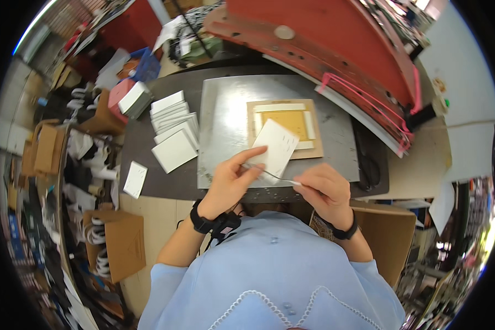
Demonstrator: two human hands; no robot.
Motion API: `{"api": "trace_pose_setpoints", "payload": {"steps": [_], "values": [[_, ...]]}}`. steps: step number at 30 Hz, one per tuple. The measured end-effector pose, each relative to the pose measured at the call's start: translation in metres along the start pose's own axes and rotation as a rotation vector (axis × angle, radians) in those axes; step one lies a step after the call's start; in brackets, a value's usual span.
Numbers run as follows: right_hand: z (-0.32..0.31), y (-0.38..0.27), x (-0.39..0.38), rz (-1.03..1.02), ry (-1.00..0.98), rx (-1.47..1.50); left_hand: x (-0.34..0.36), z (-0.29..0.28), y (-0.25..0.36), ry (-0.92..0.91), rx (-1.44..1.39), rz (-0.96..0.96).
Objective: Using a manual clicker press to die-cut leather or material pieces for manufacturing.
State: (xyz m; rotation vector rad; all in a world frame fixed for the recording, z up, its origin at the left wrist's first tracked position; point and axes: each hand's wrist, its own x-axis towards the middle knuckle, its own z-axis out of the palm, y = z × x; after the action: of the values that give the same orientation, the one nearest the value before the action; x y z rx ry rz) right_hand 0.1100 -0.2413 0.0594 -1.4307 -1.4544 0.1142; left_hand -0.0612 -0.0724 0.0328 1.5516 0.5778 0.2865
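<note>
My left hand [229, 179] is closed on a white card [275, 147] with small marks or cut-outs near its upper edge. A thin dark curved metal tool [273, 175] runs from the left hand's fingertips across the card's lower part to my right hand. The tool's exact kind is unclear. My right hand [325, 190] is closed at the tool's other end, where a small whitish bit [296, 183] shows at the fingertips. Beyond the card lies a brown board [317, 140] carrying a yellow panel [286, 121] framed by pale strips. It rests on a grey metal plate [223, 115].
Stacked white cards [174, 151] fan out left of the plate, with another stack [136, 100] farther back. A single marked card [135, 179] lies at the table's left edge. A large red machine part [324, 38] overhangs the back right. Cardboard boxes [124, 245] stand below.
</note>
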Motion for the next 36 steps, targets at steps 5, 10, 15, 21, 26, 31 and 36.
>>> {"api": "trace_pose_setpoints", "payload": {"steps": [5,10,15,21,26,31,36], "values": [[-0.003,-0.006,-0.023,0.528,-0.177,0.329,-0.014,-0.014,0.014,0.083,-0.281,0.302],[-0.012,-0.012,-0.03,0.667,-0.021,0.606,-0.052,-0.054,0.043,0.088,0.271,0.327],[-0.015,0.003,-0.032,0.634,0.076,0.491,-0.077,-0.097,0.017,0.32,0.05,0.278],[-0.081,0.022,-0.086,0.98,0.017,0.158,-0.128,-0.204,-0.008,0.703,-0.057,0.027],[-0.144,0.039,-0.177,1.262,-0.17,-0.071,-0.161,-0.282,-0.078,0.714,0.402,-0.191],[-0.142,0.037,-0.213,0.999,-0.299,-0.732,-0.098,-0.238,-0.076,0.914,0.93,-0.029],[-0.084,0.006,-0.129,1.031,-0.17,-0.255,-0.034,-0.19,-0.085,0.832,0.665,-0.036]]}}
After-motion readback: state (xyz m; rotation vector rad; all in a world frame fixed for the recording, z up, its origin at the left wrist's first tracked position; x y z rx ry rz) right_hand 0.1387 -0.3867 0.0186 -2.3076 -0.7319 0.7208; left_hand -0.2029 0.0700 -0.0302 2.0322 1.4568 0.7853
